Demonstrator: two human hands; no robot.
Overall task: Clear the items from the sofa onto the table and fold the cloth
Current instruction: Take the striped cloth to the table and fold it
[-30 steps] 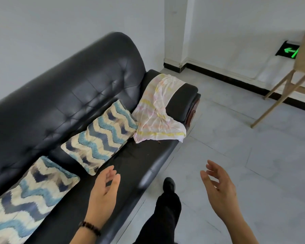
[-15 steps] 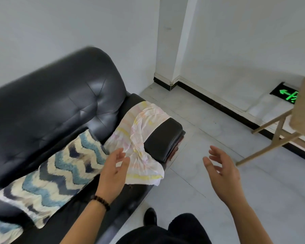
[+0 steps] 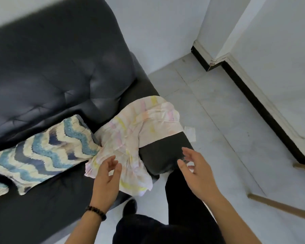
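Head view: a thin, crumpled, pastel-striped cloth (image 3: 139, 138) drapes over the end armrest of the glossy black tufted leather sofa (image 3: 60, 67). It spills to the seat's front edge, touching a zigzag-patterned cushion (image 3: 48, 154). The left hand (image 3: 106, 178), fingers loosely spread and empty, hovers over the cloth's lower edge. The right hand (image 3: 197, 175), equally spread and empty, is at the armrest's front. The floor (image 3: 218, 111) is pale tile.

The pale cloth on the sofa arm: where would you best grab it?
Probably the loose lower end of the cloth, rumpled on the sofa seat, with folds to pinch. Come from the front and above, where the left hand hovers open. The part over the armrest lies flatter, likely harder to pinch.
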